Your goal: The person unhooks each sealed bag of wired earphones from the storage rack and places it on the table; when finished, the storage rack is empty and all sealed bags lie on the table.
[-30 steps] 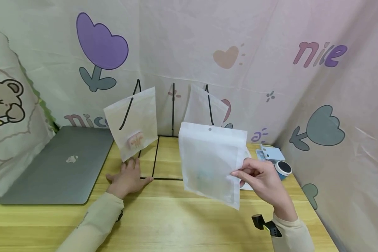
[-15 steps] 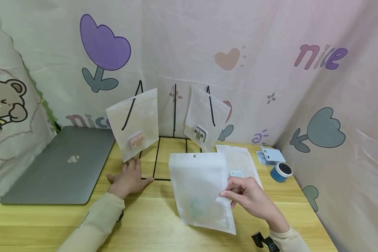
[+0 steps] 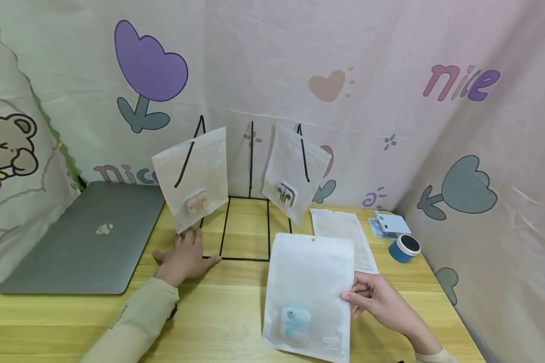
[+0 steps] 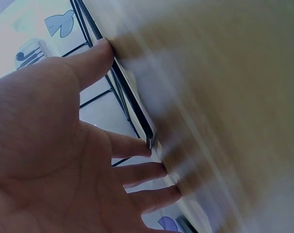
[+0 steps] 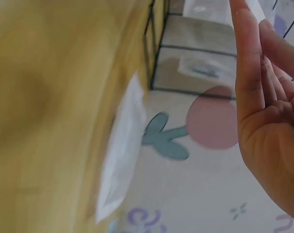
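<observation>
My right hand (image 3: 381,302) pinches the right edge of a white zip bag (image 3: 315,272) between thumb and fingers. The bag has a hang hole at its top, and a pale blue-green case shows through low down. In the right wrist view, the right hand (image 5: 268,102) has its thumb close to the index finger. Spread flat, my left hand (image 3: 183,259) rests at the front left of a black wire rack (image 3: 245,259). The left wrist view shows thumb and fingertips of the left hand (image 4: 64,131) at the rack's black wire (image 4: 132,102).
Two zip bags hang on the rack's hooks, a left bag (image 3: 200,166) and a right bag (image 3: 295,164). Another white bag (image 3: 340,229) lies behind the held one. A grey laptop (image 3: 82,242), a blue jar (image 3: 404,248) and a light-blue holder (image 3: 390,223) stand around.
My right hand has brought the bag down toward the table's front, and its case now shows more clearly. The lying bag and right hanging bag have come into fuller view. My left hand has stayed put.
</observation>
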### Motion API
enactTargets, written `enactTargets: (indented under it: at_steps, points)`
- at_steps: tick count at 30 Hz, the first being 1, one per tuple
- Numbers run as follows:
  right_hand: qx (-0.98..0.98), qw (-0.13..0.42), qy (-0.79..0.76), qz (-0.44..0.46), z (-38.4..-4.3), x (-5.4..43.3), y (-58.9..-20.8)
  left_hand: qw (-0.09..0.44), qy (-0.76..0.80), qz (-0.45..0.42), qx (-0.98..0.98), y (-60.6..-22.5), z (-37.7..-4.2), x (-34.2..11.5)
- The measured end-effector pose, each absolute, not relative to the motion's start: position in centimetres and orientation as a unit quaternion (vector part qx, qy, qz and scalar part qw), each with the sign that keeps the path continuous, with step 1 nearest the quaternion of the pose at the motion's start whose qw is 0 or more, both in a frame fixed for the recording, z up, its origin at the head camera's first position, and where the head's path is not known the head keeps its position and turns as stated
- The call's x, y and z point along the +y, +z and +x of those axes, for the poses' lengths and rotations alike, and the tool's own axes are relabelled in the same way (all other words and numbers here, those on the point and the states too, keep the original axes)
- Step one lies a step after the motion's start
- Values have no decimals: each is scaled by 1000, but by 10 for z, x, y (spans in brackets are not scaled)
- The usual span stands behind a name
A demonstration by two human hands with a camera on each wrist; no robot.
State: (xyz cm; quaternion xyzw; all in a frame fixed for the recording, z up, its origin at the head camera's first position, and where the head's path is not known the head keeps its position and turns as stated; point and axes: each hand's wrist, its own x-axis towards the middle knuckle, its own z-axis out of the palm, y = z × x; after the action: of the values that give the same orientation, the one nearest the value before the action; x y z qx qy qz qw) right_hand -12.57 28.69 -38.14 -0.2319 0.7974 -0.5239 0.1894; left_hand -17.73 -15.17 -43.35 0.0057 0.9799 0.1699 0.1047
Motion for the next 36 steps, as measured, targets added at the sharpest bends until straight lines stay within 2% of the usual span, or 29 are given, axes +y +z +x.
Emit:
enactTargets:
  at_steps: [13,22,36]
  points:
    - [764,327,-542,-125,-113,356,-418,101,167,5,981,-435,-178,-154]
    - [739,366,-555,-115,-112,379,-432,102,167,5,981,-437,-177,-155]
    - [763,376,-523,-56,-117,405,-440,101,170,4,980,-439,-181,-154]
